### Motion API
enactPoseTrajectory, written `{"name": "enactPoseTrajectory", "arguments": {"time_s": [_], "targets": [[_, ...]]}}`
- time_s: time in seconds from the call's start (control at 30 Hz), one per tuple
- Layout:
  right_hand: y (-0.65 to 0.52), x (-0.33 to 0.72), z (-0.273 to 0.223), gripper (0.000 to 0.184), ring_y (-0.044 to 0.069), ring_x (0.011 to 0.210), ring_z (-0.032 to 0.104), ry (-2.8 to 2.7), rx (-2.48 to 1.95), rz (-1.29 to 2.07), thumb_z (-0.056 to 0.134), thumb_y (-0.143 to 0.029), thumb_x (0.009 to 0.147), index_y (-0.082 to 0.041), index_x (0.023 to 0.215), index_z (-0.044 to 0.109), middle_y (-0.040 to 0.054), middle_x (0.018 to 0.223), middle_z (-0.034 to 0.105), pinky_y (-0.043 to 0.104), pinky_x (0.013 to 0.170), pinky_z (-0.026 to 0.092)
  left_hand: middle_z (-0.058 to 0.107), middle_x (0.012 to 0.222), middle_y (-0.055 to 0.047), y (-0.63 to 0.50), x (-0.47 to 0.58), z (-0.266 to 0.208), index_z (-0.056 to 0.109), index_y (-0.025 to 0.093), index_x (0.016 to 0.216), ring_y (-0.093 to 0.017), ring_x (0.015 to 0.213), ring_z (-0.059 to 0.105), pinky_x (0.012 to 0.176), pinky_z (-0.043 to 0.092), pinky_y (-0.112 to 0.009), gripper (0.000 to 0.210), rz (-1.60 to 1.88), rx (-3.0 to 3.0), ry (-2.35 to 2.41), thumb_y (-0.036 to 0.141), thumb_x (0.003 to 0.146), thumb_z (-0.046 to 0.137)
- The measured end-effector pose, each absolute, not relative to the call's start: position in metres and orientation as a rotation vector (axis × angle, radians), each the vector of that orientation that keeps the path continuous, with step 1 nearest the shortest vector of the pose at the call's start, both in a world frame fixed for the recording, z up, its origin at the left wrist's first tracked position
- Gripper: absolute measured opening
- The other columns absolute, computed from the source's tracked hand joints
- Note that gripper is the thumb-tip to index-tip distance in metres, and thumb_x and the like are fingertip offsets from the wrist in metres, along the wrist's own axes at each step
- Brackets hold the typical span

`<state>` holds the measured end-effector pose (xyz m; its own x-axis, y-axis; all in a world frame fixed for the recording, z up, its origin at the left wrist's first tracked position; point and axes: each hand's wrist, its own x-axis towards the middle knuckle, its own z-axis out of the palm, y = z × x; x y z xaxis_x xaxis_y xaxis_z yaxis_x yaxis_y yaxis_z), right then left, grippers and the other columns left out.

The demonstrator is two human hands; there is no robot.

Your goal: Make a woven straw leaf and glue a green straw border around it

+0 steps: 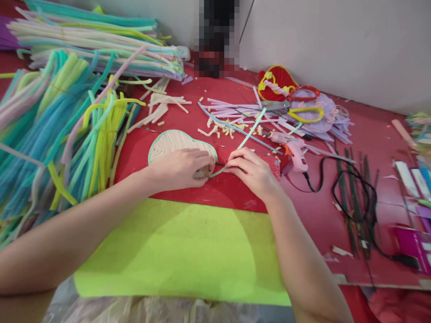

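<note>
A cream, sole-shaped piece [171, 142] covered in rows of fuzzy strips lies on the red work surface, with mint green edging around its rim. My left hand [186, 166] is closed over the piece's narrower right end, fingers curled round its edge and partly hiding it. Just to the right, my right hand [249, 169] pinches a mint green pipe cleaner [252, 128]. One end of that strip sticks up past the fingers; the other runs left to the edge by my left fingertips. A thin dark stem shows between the hands.
Bundles of coloured pipe cleaners [63, 130] crowd the left. Scissors [306, 114] lie on lilac strips at the back right. A pink glue gun [294, 150] rests nearer, its black cord [353, 172] trailing right. A lime green sheet [175, 251] covers the front edge.
</note>
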<state>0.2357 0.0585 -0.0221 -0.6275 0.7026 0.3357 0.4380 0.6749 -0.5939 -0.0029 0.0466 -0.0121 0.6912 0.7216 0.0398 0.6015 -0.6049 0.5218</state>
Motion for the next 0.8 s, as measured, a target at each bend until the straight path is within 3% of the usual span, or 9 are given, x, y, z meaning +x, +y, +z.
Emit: {"name": "enactPoseTrajectory", "arguments": {"time_s": [0.33,0.8], "targets": [[0.059,0.232,-0.027,0.011,0.016,0.091,0.059,-2.301,-0.905,0.641,0.055,-0.022,0.094,-0.025,0.094,0.066,0.0031,0.099,0.060,0.031,0.083,0.048,0.066,0.094,-0.004,0.050,-0.005,-0.014,0.062,0.019,0.097,-0.015,0.084,0.059,0.076,0.042,-0.028,0.019,0.398,2.362,0.981,0.022,0.092,0.044],[0.064,0.226,-0.035,0.012,0.015,0.091,0.060,-2.279,-0.898,0.626,0.054,-0.025,0.095,-0.024,0.093,0.066,0.0033,0.099,0.059,0.031,0.085,0.048,0.065,0.084,-0.001,0.049,-0.002,-0.014,0.063,0.020,0.089,-0.014,0.074,0.057,0.069,0.041,-0.026,0.012,0.383,2.354,1.043,0.019,0.083,0.052]]}}
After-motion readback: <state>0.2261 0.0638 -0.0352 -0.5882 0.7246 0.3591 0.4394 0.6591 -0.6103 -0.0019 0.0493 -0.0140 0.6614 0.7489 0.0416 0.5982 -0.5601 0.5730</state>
